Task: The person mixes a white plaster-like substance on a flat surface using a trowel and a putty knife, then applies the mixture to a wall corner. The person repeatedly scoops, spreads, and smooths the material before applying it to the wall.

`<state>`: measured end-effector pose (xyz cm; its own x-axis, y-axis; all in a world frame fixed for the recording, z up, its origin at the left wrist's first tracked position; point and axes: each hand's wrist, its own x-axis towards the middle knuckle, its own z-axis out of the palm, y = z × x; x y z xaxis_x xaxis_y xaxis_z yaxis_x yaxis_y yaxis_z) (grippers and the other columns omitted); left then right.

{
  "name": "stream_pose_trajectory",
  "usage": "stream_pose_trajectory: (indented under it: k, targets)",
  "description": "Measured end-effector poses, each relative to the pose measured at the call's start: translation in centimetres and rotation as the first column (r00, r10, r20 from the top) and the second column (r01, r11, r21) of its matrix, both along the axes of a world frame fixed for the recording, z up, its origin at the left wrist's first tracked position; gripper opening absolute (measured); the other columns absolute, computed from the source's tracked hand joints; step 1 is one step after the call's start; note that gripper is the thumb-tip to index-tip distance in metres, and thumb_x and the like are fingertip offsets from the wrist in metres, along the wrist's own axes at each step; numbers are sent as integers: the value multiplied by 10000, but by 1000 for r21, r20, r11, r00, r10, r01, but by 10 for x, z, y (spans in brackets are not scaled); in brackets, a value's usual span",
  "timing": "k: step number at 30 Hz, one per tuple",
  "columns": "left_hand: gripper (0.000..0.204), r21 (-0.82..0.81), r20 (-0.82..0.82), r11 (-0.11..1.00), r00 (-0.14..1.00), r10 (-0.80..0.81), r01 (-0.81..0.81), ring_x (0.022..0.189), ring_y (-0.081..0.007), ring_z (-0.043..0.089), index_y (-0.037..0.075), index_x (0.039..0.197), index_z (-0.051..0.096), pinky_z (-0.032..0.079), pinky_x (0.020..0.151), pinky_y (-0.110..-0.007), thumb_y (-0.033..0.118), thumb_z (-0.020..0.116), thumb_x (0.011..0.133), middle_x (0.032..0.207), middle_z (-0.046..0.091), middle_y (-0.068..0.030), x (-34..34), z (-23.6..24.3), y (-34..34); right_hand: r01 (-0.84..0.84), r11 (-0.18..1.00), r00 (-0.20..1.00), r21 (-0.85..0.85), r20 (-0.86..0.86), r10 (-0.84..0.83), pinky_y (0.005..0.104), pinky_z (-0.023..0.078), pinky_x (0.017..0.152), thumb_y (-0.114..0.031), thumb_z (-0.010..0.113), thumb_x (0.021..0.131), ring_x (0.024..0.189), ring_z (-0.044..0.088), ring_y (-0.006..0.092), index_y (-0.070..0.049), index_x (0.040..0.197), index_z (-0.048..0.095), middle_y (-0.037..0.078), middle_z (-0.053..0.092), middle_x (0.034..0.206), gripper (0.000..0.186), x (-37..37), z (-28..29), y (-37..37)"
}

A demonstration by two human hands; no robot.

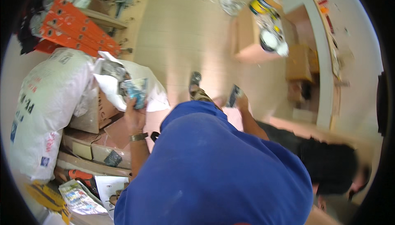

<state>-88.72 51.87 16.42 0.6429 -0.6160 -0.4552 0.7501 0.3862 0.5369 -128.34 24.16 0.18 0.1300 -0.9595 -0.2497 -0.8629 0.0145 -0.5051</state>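
My left hand [133, 111] is closed on a blue, partly clear plastic packet [138, 91]. It holds the packet against the open mouth of a white woven sack [148, 83], whose crumpled grey lining shows. My right hand [242, 102] hangs lower down at the right, its fingers around a small dark, flat item [233, 95]; blur hides its kind. Between the hands a dark shoe [195, 77] shows on the floor.
A bulging white sack [45, 109] stands at the left, below orange perforated metal pieces [76, 27]. Cardboard [109, 105] lies beside it. A carton [247, 35] bearing tubs stands at the far right, near a shelf unit [325, 60]. Another person [325, 159] is at the right.
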Motion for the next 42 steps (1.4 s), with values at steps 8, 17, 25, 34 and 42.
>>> stream_pose_trajectory:
  k: [8,17,25,34,42]
  targets:
    - [368,-66,43,998,999,9,-6,938,-210,588,48,1241,387,512,755,-337,67,426,875,1105,555,-99,58,32,-129,-43,982,998,183,60,33,390,441,870,-186,546,795,1003,558,361,4,1117,531,215,591,1047,374,-20,-65,-103]
    - [381,-139,24,984,993,115,-111,955,-241,569,37,1263,357,494,760,-324,80,406,888,1114,535,-136,106,36,-230,-96,982,981,162,181,67,377,453,802,-61,490,799,920,583,332,48,1101,518,199,599,996,323,133,4,-285]
    - [387,-156,-18,959,972,236,-236,949,-248,571,45,1259,353,505,743,-320,79,408,878,1124,521,-141,174,21,-267,-518,848,824,-116,197,531,418,430,844,-125,535,800,982,555,384,36,1140,501,240,580,1042,377,344,-2,-375]
    - [314,-186,48,956,970,240,-228,917,-226,572,33,1177,429,470,740,-326,61,447,864,1048,567,-102,334,37,-350,-290,952,922,95,292,252,426,451,810,-154,519,810,935,579,363,30,1074,521,231,602,984,322,382,-2,-462]
    - [361,-161,29,946,957,289,-281,966,-241,550,37,1210,397,492,770,-333,28,449,852,1070,549,-133,439,29,-372,-24,991,1000,128,-16,26,406,446,856,-188,526,780,972,574,370,21,1036,529,232,601,1005,331,442,2,-448]
